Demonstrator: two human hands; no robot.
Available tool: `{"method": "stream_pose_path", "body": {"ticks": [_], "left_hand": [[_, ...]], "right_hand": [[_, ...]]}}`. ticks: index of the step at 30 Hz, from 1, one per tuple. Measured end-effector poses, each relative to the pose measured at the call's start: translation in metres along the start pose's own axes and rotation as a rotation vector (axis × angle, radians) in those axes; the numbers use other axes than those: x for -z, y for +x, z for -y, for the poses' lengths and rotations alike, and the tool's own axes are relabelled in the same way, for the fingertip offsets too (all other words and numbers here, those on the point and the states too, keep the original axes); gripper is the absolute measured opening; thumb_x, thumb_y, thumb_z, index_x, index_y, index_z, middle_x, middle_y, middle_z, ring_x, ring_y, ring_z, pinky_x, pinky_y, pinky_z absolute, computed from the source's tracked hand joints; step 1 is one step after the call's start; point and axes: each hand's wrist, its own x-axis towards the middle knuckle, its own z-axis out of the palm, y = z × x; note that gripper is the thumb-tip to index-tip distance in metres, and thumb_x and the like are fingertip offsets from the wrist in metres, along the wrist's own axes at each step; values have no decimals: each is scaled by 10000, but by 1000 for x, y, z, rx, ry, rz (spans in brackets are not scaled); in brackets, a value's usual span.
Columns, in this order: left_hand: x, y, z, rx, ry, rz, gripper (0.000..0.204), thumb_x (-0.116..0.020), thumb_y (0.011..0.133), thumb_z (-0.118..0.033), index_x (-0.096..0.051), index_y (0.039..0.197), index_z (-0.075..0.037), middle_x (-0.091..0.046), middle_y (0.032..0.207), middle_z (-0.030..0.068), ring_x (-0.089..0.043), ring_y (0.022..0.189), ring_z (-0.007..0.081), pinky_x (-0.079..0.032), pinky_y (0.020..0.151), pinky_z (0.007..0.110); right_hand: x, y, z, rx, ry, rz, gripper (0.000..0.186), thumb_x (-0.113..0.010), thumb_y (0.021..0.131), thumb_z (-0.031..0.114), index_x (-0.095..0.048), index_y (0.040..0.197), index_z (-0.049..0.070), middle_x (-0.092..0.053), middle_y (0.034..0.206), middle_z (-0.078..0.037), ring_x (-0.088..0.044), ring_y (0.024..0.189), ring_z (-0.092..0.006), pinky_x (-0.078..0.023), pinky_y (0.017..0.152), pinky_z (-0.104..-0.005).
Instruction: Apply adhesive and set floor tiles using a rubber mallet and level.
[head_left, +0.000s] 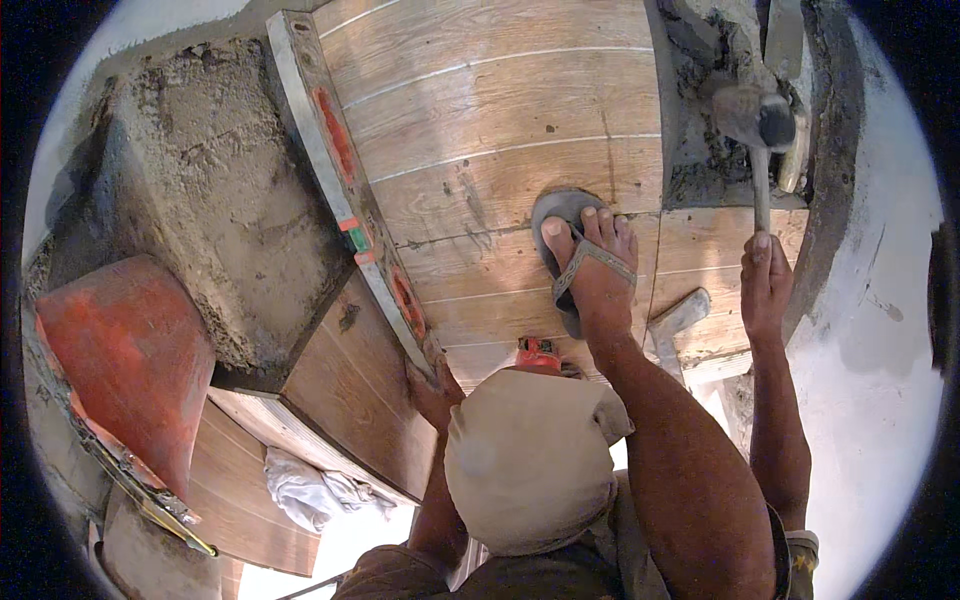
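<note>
My right hand is closed round the lower end of a hammer handle. The thick head of the hammer, dark at one end, is over the mortar bed at the upper right. My left hand grips the near end of a long spirit level with red grips and a green vial. The level slants along the left edge of the wood-look tiles. My foot in a grey sandal stands on these tiles.
A mortar-covered block and a worn red pan lie to the left. A white cloth rests on a lower step. Beside my foot lies a grey tool. A pale wall borders the right. A beige rounded shape blocks the lower middle.
</note>
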Motion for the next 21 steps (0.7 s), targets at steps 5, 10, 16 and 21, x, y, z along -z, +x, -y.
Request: {"method": "stream_pose_path", "body": {"ticks": [5,10,16,21], "left_hand": [[-2,16,-15,-51,-76,24,544,-666,993,-279,-549,1357,107,-605,1273,347,-595,1151,497,-478,991,519],[-1,32,-31,-108,-166,56,520,-644,992,-246,-541,1384,79,-578,1337,314,-557,1222,468,-436,1044,502],[1,50,-52,-166,-276,86,503,-619,990,-207,-531,1416,46,-545,1414,275,-511,1307,433,-386,1108,481],[10,63,-69,-213,-383,87,499,-598,989,-174,-522,1443,18,-518,1479,243,-474,1378,403,-344,1161,463]], "right_hand": [[12,-18,-36,-130,-86,-48,401,-492,1110,397,-556,884,72,-428,685,57,-349,593,-35,-304,512,-246],[24,-52,-54,-276,-52,-136,429,-511,1094,441,-536,879,71,-410,681,48,-348,594,-55,-315,524,-259],[34,-86,-61,-230,-252,-102,409,-478,1109,398,-512,865,72,-409,705,37,-362,637,-74,-324,549,-282],[45,-103,-56,-253,-232,-114,407,-488,1105,400,-506,861,75,-409,702,38,-364,631,-73,-324,545,-280]]}}
